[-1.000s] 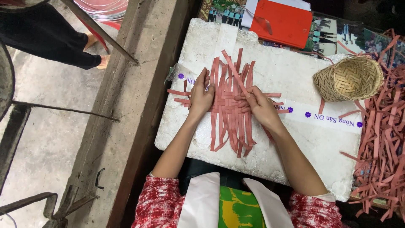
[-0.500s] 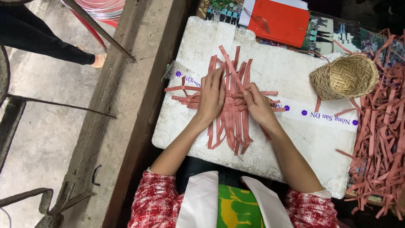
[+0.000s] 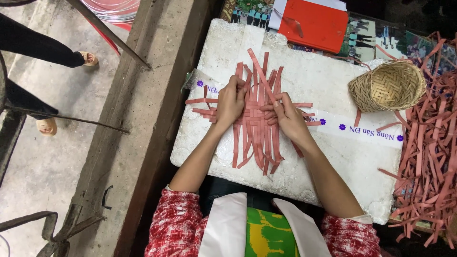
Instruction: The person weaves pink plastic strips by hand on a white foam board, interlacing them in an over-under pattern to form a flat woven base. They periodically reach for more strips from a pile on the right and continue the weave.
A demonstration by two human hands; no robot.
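Note:
A loose weave of reddish-pink strips (image 3: 257, 133) lies on a white foam slab (image 3: 328, 157) in front of me. My left hand (image 3: 230, 102) presses flat on the left side of the weave, fingers spread over the strips. On the right side, my right hand (image 3: 285, 114) pinches strips near the middle with curled fingers. Long strips stick out above and below both hands, and a few cross sideways under them.
A small woven basket (image 3: 388, 85) lies tipped at the slab's right edge. A heap of loose pink strips (image 3: 431, 157) sits to the right. A red folder (image 3: 314, 24) is at the back. Another person's sandalled feet (image 3: 88, 58) stand on the concrete floor, left.
Both hands have shifted slightly on the weave, my left hand moving in over the strips. The other person's feet on the left have moved.

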